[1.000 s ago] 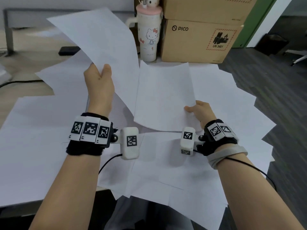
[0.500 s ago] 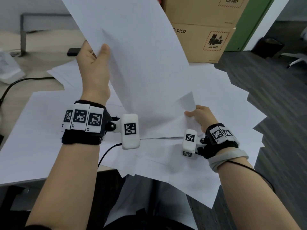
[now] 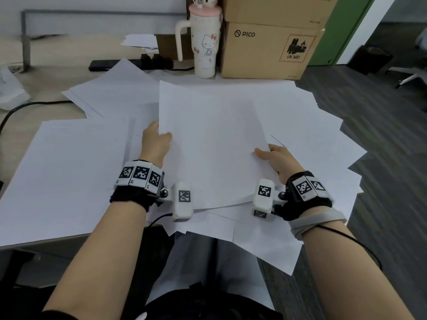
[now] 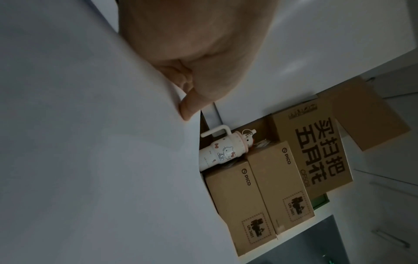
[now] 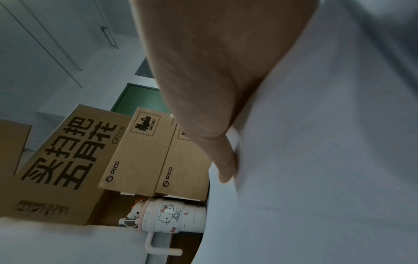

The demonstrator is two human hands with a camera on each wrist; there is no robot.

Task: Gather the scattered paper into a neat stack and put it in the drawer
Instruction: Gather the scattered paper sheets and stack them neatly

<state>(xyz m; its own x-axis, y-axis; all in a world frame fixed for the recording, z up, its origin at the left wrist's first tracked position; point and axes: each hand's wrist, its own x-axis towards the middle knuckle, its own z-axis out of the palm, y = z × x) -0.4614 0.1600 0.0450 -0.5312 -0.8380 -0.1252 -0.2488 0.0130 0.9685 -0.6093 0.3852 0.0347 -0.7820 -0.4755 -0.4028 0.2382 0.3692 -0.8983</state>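
A small stack of white sheets (image 3: pixel 212 144) lies between my hands, above the scattered paper (image 3: pixel 69 162) that covers the desk. My left hand (image 3: pixel 157 139) grips the stack's left edge, thumb on top; the left wrist view shows the thumb (image 4: pixel 192 105) pressed on the paper (image 4: pixel 90 142). My right hand (image 3: pixel 275 158) pinches the stack's right edge near the lower corner, thumb on top; the right wrist view shows that hand (image 5: pixel 226 166) against the paper (image 5: pixel 328 160). No drawer is in view.
A Hello Kitty tumbler (image 3: pixel 205 42) and stacked cardboard boxes (image 3: pixel 268 47) stand at the desk's back. A black phone (image 3: pixel 101 65), a power strip (image 3: pixel 157 61) and a cable (image 3: pixel 27 105) lie at the back left. Loose sheets overhang the desk's right and near edges.
My left hand has brought its raised sheet down and to the right onto the sheet held by my right hand. Both hands now hold the sheets together, lying nearly flat.
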